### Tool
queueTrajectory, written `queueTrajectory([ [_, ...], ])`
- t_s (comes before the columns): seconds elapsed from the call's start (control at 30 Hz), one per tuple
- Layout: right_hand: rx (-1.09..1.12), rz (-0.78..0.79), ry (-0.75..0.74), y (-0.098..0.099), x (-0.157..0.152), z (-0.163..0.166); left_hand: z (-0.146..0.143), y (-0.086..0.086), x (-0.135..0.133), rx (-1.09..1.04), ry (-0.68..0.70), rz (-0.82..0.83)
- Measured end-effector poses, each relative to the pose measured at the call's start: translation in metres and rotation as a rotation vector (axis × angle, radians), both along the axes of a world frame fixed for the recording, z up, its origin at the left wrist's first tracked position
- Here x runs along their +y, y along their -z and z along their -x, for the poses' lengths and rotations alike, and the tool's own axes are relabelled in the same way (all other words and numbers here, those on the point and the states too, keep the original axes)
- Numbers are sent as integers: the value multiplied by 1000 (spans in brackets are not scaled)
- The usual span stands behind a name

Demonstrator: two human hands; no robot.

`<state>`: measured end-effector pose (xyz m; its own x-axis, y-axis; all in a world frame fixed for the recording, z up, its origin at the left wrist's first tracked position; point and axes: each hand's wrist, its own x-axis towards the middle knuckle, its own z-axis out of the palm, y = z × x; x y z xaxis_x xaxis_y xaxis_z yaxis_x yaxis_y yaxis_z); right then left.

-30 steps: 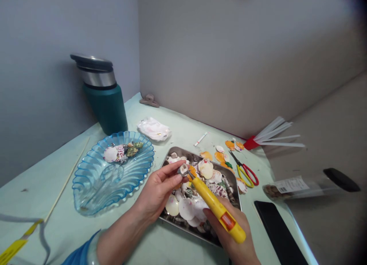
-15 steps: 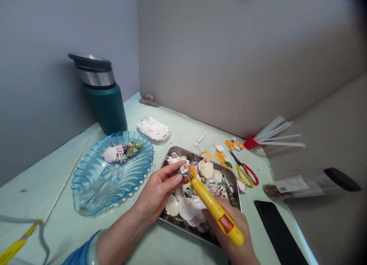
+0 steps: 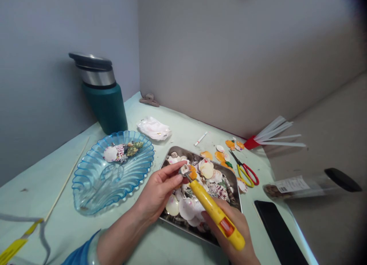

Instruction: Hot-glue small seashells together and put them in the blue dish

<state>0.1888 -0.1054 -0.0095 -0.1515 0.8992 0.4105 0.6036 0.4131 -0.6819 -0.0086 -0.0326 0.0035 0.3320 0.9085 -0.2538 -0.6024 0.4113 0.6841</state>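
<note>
My left hand [image 3: 157,188] pinches a small grey-and-white seashell [image 3: 184,168] between thumb and fingertips, over a metal tray [image 3: 183,231] full of shells. In my right hand [image 3: 233,223] is a yellow hot glue gun [image 3: 213,209] with a red switch; its metal nozzle points up-left at the shell. Whether the nozzle touches the shell, I cannot tell. White, yellow and purple-striped shells [image 3: 187,208] fill the tray beneath both hands. To the left, a blue clear shell-shaped dish [image 3: 94,185] carries a row of shells [image 3: 116,153] along its far part.
Behind the dish stands a green tumbler [image 3: 107,104]. A white packet [image 3: 154,128], orange shells [image 3: 220,157], red-and-yellow-handled scissors [image 3: 246,173], a red holder of glue sticks [image 3: 250,143], a clear jar [image 3: 304,186] and a black phone [image 3: 278,230] lie around the tray.
The glue gun has shifted very slightly down and right, its nozzle drawing a little back from the shell's opening. My left hand keeps the shell in place.
</note>
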Motion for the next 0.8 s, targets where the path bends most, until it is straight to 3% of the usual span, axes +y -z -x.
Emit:
queueTrajectory([
  [0.8,12,-50,30,0,0,0,0,0,1,-76,5,19],
])
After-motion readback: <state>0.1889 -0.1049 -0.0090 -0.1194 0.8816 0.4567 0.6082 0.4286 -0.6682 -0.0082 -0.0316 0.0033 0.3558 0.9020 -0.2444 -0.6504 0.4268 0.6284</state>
